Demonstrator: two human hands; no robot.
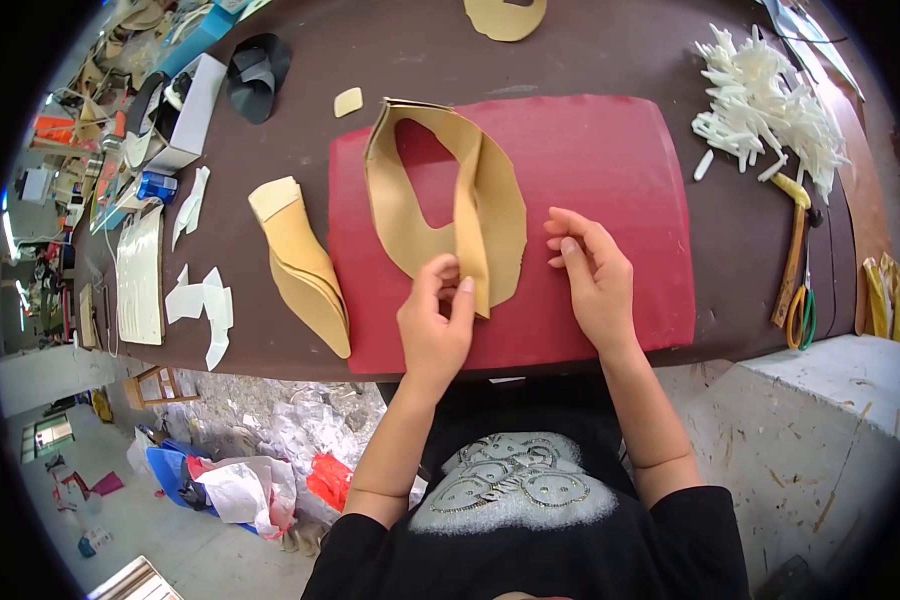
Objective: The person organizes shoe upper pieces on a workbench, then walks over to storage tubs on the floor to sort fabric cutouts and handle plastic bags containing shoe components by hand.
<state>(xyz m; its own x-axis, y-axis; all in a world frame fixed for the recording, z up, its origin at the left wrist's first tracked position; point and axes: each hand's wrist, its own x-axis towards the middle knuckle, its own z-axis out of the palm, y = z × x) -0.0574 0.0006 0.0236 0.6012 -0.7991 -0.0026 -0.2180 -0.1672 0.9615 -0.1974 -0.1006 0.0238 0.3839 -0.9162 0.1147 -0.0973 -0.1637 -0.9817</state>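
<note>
A tan leather-like piece (505,200) with a large oval opening lies on the red mat (610,200), one strip of it folded upward along the middle. My left hand (438,320) pinches the lower end of that folded strip between thumb and fingers. To the right of the piece, my right hand (595,280) hovers over the mat, its fingers curled and apart, touching nothing. Left of the mat lies a stack of tan curved pieces (305,265). A small cream square (348,102) rests above the mat's left corner.
White sticks (770,110) are heaped at the right, above a hammer (792,250) and scissors (802,315). At the left are white paper cutouts (205,305), a blue can (157,187) and a white box (192,115). Another tan piece (505,20) lies at the far edge.
</note>
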